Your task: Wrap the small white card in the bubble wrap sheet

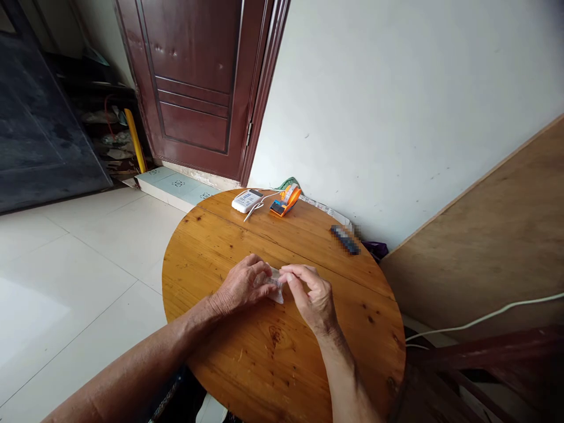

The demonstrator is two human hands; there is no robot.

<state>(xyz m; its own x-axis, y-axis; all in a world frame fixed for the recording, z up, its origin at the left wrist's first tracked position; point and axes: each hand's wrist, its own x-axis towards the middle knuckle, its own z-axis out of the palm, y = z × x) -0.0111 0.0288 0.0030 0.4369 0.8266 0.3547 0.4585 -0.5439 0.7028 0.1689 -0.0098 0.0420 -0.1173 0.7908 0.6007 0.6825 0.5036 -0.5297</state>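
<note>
A small clear plastic packet (275, 292) is between my two hands, low over the middle of the round table; what is inside it is too small to make out. My left hand (244, 282) is closed on the packet from the left, with thumb and fingers around its side. My right hand (314, 296) is closed in a pinch, thumb against forefinger, at the packet's upper right edge. The exact spot between those fingertips is partly hidden.
On the wooden table (207, 241), toward the far edge, lie a white device with a cable (247, 201) and an orange tape dispenser (286, 201). A dark blurred object (345, 239) lies at the far right. Behind the table rises a white wall (374, 117).
</note>
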